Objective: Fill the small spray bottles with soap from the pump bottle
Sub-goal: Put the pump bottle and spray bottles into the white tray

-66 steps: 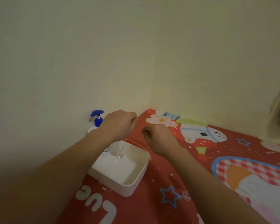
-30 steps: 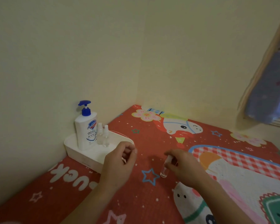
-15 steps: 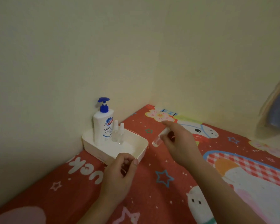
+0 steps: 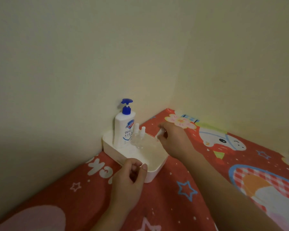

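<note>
Head view: right hand (image 4: 173,139) pinches a slim clear spray bottle (image 4: 158,135); left hand (image 4: 132,179) curls around something unclear.

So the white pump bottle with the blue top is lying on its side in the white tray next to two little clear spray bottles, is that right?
Not quite. The head view shows the white pump bottle with the blue top standing upright, not lying on its side. The rest holds: it is in the white tray, next to two little clear spray bottles.

White tray (image 4: 154,175) on red cartoon mat (image 4: 182,205)
</note>
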The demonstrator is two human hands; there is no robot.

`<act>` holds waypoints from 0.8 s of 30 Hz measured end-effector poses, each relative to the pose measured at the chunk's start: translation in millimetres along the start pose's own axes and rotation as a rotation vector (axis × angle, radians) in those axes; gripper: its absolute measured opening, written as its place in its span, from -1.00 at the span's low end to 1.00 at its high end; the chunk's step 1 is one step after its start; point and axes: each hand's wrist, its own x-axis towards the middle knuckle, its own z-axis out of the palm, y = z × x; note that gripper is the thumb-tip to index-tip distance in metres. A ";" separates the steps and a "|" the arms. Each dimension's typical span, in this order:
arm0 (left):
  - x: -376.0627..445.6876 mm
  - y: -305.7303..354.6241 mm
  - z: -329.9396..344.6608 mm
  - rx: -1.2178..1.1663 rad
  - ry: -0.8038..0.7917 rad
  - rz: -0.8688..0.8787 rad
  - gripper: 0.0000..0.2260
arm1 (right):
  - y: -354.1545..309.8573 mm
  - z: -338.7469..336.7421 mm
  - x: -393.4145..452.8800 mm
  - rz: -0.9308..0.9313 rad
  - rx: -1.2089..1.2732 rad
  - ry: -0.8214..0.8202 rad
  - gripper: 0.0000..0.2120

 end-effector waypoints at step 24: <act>4.2 -0.3 -2.9 0.028 -0.014 -0.039 -0.89 | 4.3 57.1 38.4 -0.128 -0.227 -0.140 -0.88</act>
